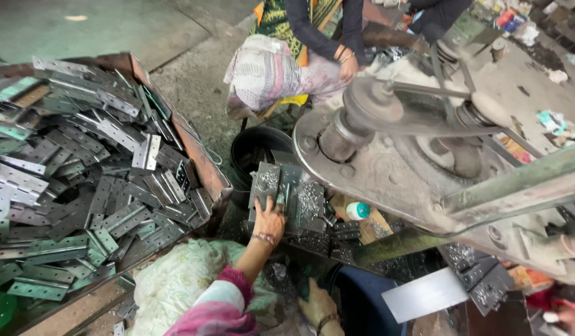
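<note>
Near the centre of the frame, my left hand [268,219] presses with spread fingers on a grey metal plate [265,183], flat on the machine bed [303,205] beside the big flywheel [374,168]. My right hand [316,305], at the bottom centre, curls loosely over the rim of a dark blue bucket [362,311]; whether it holds anything I cannot tell. At the left, a wooden crate [203,165] is full of hinges [82,186]. I think the danger is the belt [424,130]: fingers or a sleeve can be caught. A sharp edge could also cut the palm.
</note>
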`<state>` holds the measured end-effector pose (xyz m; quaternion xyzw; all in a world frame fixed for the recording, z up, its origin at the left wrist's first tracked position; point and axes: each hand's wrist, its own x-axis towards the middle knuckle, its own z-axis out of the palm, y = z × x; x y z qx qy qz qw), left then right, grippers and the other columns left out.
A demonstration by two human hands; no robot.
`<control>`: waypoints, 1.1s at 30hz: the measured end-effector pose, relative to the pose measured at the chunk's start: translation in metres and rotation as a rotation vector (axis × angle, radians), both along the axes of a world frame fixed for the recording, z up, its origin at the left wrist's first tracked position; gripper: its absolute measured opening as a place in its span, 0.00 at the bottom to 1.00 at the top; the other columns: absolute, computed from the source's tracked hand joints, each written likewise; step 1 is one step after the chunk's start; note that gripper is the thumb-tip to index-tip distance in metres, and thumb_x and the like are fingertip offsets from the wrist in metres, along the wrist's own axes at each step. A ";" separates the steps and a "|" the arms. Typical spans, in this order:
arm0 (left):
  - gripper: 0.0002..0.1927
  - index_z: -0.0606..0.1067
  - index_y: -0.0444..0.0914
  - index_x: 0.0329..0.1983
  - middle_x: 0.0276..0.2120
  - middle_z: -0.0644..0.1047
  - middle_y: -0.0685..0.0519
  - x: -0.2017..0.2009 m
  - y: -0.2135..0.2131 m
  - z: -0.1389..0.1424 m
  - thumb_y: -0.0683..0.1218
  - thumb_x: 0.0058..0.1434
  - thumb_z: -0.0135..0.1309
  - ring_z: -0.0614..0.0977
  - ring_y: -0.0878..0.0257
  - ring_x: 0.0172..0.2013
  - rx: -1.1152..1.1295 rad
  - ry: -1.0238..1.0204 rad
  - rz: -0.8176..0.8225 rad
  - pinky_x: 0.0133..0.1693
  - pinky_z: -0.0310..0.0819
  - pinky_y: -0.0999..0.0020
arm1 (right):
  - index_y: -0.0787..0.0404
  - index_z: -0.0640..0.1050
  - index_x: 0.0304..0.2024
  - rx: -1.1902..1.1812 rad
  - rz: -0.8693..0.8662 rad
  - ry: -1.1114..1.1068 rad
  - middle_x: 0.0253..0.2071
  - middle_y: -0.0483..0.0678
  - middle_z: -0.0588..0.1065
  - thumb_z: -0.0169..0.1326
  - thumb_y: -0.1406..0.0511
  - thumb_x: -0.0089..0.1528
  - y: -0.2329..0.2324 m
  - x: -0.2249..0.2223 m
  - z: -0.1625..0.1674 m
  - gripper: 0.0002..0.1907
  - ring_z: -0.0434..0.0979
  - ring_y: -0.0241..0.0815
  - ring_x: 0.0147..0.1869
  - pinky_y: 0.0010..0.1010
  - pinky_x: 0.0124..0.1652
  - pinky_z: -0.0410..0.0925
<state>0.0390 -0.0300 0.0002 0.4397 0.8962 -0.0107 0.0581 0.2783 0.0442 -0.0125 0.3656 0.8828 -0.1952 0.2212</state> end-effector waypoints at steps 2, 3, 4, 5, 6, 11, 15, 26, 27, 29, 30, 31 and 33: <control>0.21 0.76 0.44 0.61 0.71 0.62 0.50 -0.008 0.008 0.001 0.50 0.71 0.39 0.50 0.40 0.73 0.012 -0.021 0.009 0.65 0.35 0.21 | 0.60 0.58 0.71 -0.009 0.000 -0.036 0.45 0.61 0.81 0.61 0.53 0.58 0.001 0.003 -0.008 0.45 0.83 0.59 0.50 0.45 0.51 0.76; 0.21 0.76 0.44 0.61 0.72 0.61 0.51 -0.011 0.010 0.001 0.50 0.71 0.38 0.50 0.41 0.73 0.019 -0.026 0.020 0.65 0.35 0.21 | 0.59 0.56 0.72 0.004 -0.008 -0.041 0.45 0.61 0.80 0.61 0.53 0.58 -0.003 0.004 -0.015 0.45 0.82 0.59 0.51 0.46 0.51 0.75; 0.22 0.75 0.43 0.62 0.71 0.61 0.51 -0.012 0.012 0.000 0.50 0.70 0.39 0.51 0.40 0.73 0.060 0.020 0.020 0.64 0.36 0.21 | 0.58 0.55 0.72 0.024 -0.026 -0.037 0.45 0.61 0.80 0.61 0.53 0.58 -0.008 0.006 -0.024 0.46 0.81 0.60 0.51 0.46 0.51 0.75; 0.23 0.74 0.42 0.62 0.71 0.60 0.51 -0.011 0.012 0.000 0.51 0.69 0.39 0.52 0.40 0.72 0.096 0.064 0.019 0.63 0.36 0.21 | 0.58 0.54 0.73 0.044 -0.039 -0.015 0.46 0.61 0.79 0.61 0.52 0.58 -0.015 0.005 -0.033 0.47 0.81 0.60 0.51 0.47 0.52 0.74; 0.24 0.73 0.41 0.63 0.71 0.60 0.51 -0.011 0.011 -0.001 0.51 0.67 0.40 0.53 0.40 0.71 0.133 0.105 0.016 0.63 0.37 0.20 | 0.57 0.53 0.73 0.054 -0.047 0.016 0.46 0.60 0.79 0.61 0.52 0.58 -0.021 0.007 -0.041 0.48 0.80 0.60 0.52 0.48 0.52 0.73; 0.23 0.74 0.42 0.63 0.72 0.61 0.51 -0.009 0.004 0.001 0.49 0.68 0.41 0.51 0.41 0.73 0.035 0.025 -0.004 0.64 0.36 0.20 | 0.60 0.53 0.72 0.048 0.005 0.067 0.47 0.60 0.78 0.61 0.51 0.58 -0.015 0.011 -0.050 0.48 0.79 0.61 0.52 0.50 0.50 0.73; 0.21 0.76 0.43 0.61 0.72 0.62 0.52 -0.026 0.012 0.008 0.50 0.71 0.39 0.50 0.41 0.75 0.032 -0.013 0.032 0.65 0.37 0.20 | 0.60 0.56 0.72 -0.025 -0.007 0.031 0.46 0.59 0.81 0.59 0.55 0.57 0.015 0.016 -0.040 0.45 0.84 0.54 0.49 0.44 0.49 0.78; 0.21 0.75 0.44 0.62 0.71 0.64 0.54 -0.036 0.016 0.012 0.49 0.71 0.40 0.50 0.42 0.75 0.018 0.047 0.035 0.66 0.38 0.22 | 0.63 0.52 0.73 -0.043 -0.029 -0.008 0.48 0.65 0.78 0.63 0.53 0.59 -0.010 0.007 -0.062 0.50 0.79 0.64 0.53 0.49 0.52 0.73; 0.20 0.76 0.44 0.63 0.70 0.66 0.54 -0.038 0.020 0.013 0.49 0.72 0.40 0.51 0.43 0.76 0.018 0.023 0.044 0.67 0.39 0.22 | 0.62 0.53 0.73 0.002 -0.041 -0.031 0.48 0.66 0.78 0.64 0.54 0.57 -0.002 0.006 -0.053 0.50 0.79 0.64 0.54 0.48 0.53 0.73; 0.20 0.75 0.45 0.62 0.72 0.62 0.54 -0.047 0.030 0.017 0.50 0.70 0.40 0.50 0.43 0.74 0.012 0.024 0.067 0.65 0.38 0.23 | 0.60 0.56 0.72 -0.033 -0.033 -0.081 0.47 0.64 0.79 0.63 0.54 0.57 0.010 0.005 -0.036 0.46 0.80 0.61 0.54 0.47 0.53 0.74; 0.21 0.75 0.45 0.61 0.73 0.60 0.54 -0.049 0.034 0.018 0.50 0.69 0.40 0.50 0.43 0.73 0.000 0.016 0.062 0.64 0.38 0.23 | 0.59 0.58 0.71 -0.061 -0.047 -0.115 0.47 0.63 0.79 0.62 0.54 0.57 0.013 0.006 -0.031 0.45 0.81 0.60 0.54 0.46 0.53 0.75; 0.21 0.75 0.45 0.62 0.71 0.62 0.54 -0.049 0.039 0.018 0.50 0.71 0.39 0.51 0.43 0.73 -0.012 0.020 0.064 0.65 0.39 0.23 | 0.60 0.57 0.72 -0.062 -0.048 -0.119 0.46 0.62 0.79 0.62 0.53 0.58 0.014 0.008 -0.029 0.46 0.82 0.60 0.53 0.46 0.52 0.76; 0.21 0.74 0.44 0.64 0.69 0.67 0.54 -0.055 0.048 0.018 0.50 0.74 0.38 0.53 0.43 0.74 -0.024 0.051 0.080 0.66 0.40 0.23 | 0.57 0.57 0.72 -0.041 -0.043 -0.098 0.45 0.63 0.79 0.63 0.52 0.57 0.009 0.009 -0.035 0.47 0.82 0.60 0.51 0.48 0.51 0.75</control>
